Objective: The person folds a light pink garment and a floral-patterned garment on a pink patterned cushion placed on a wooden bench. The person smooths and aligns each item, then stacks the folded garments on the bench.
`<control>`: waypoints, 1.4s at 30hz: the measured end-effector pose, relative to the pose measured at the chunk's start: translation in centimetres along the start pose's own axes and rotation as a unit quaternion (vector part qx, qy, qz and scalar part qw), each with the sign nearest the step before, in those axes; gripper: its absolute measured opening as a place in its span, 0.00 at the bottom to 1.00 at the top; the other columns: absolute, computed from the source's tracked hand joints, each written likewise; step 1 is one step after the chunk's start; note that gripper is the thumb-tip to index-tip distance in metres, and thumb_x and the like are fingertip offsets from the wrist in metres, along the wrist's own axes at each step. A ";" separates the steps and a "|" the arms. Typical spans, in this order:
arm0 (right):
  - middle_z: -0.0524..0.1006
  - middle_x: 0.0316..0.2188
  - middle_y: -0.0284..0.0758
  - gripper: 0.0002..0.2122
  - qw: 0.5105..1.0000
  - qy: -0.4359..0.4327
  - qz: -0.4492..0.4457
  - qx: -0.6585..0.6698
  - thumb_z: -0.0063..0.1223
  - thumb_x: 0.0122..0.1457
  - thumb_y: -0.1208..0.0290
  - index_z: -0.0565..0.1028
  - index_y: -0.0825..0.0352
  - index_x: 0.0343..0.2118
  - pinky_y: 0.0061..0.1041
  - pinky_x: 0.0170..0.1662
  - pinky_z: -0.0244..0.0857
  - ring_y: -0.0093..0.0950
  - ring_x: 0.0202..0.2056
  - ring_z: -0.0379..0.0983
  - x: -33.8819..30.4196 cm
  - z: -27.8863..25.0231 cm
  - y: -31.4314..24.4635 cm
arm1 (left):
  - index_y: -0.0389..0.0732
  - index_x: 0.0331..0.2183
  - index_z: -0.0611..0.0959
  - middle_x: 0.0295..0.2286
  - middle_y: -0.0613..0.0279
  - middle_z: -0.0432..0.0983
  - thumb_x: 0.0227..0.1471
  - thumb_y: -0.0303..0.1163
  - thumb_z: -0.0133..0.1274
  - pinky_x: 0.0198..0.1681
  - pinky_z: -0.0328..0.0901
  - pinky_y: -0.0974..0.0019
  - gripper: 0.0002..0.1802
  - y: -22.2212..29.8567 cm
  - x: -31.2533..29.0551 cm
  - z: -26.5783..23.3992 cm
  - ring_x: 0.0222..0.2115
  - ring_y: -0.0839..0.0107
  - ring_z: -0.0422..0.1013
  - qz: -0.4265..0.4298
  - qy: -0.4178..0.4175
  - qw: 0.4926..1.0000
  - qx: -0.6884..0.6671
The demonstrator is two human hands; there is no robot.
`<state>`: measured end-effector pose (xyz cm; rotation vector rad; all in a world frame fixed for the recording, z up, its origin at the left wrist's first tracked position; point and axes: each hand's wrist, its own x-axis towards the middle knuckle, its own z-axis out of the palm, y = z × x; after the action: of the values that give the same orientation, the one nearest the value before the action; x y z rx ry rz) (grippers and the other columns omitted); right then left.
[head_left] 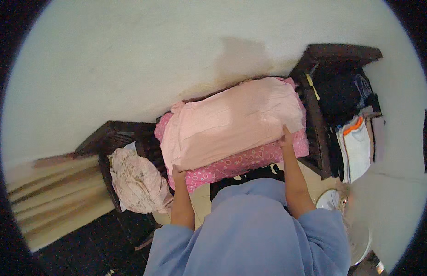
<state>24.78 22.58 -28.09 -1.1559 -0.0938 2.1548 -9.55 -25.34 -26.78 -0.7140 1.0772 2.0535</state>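
Far to the left, a pale curtain [57, 193] hangs in folds beside a dark wooden chair [105, 138]. A crumpled floral garment [137, 181], cream with faint pink print, is heaped on that chair's seat and spills over its front edge.

Next comes the left hand [178, 174], reaching forward from a blue sleeve [169, 248]. Its grip sits at the near-left corner of a light pink cloth [232, 122], fingers curled onto the edge; whether they pinch the fabric or only press it down I cannot tell from here, since the fingertips are lost against the cloth.

The light pink cloth lies spread flat and fairly smooth in the middle of the scene, on top of a brighter pink sheet with small white patterns [232, 165], which shows as a band along the near side and at both ends. Both lie across a dark wooden piece of furniture whose shape is mostly hidden beneath them, set against a plain pale wall [130, 55].

The right hand [286, 137] rests at the near-right corner of the light pink cloth, fingers laid on its edge, the hand fairly flat rather than clenched; a firm grasp is not visible.

To the right stands another dark wooden chair [314, 115] loaded with dark clothing [342, 92], and a white garment with an orange collar [358, 147] hangs off its side. Lower right, part of a white fan [356, 230] shows.
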 end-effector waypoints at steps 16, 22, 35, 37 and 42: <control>0.68 0.38 0.39 0.19 0.909 0.172 -0.243 -0.291 0.46 0.51 0.68 0.60 0.72 0.44 0.32 0.39 0.62 0.33 0.37 0.66 -3.0 -0.2 -5.6 | 0.36 0.37 0.72 0.36 0.52 0.69 0.38 0.38 0.51 0.38 0.60 0.57 0.22 -1.6 -3.5 2.2 0.36 0.56 0.65 0.265 0.140 0.582 0.756; 0.69 0.32 0.37 0.17 0.567 0.662 -0.232 -0.432 0.50 0.43 0.76 0.64 0.70 0.39 0.32 0.36 0.61 0.35 0.33 0.67 1.4 2.1 -10.2 | 0.32 0.44 0.64 0.41 0.47 0.63 0.33 0.26 0.48 0.50 0.49 0.58 0.30 -1.5 2.6 17.6 0.44 0.54 0.57 0.503 0.198 0.561 0.627; 0.67 0.42 0.38 0.19 0.288 -0.277 -0.375 -0.837 0.48 0.43 0.73 0.65 0.62 0.42 0.37 0.48 0.53 0.36 0.45 0.60 11.0 24.2 3.4 | 0.36 0.45 0.65 0.42 0.50 0.63 0.41 0.30 0.44 0.48 0.54 0.58 0.25 -2.7 11.7 35.2 0.45 0.56 0.59 0.277 -0.140 0.222 0.924; 0.64 0.45 0.37 0.21 0.184 -0.252 -0.252 -0.916 0.48 0.43 0.69 0.64 0.60 0.44 0.42 0.48 0.51 0.35 0.47 0.59 11.2 26.1 4.6 | 0.35 0.44 0.65 0.41 0.49 0.64 0.38 0.29 0.46 0.45 0.58 0.58 0.26 -1.4 12.9 34.6 0.43 0.55 0.61 0.214 -0.147 0.171 0.950; 0.64 0.46 0.37 0.24 0.016 -0.313 -0.189 -0.931 0.48 0.43 0.63 0.62 0.56 0.47 0.49 0.48 0.49 0.33 0.48 0.58 11.4 28.6 4.2 | 0.46 0.39 0.71 0.31 0.59 0.72 0.36 0.35 0.49 0.29 0.65 0.58 0.21 3.2 16.1 26.9 0.31 0.63 0.70 0.268 -0.219 0.112 0.931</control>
<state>-3.40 33.12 -20.50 0.1569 2.6015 -0.1469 -25.73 1.50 -23.54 1.6452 2.2168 -0.4089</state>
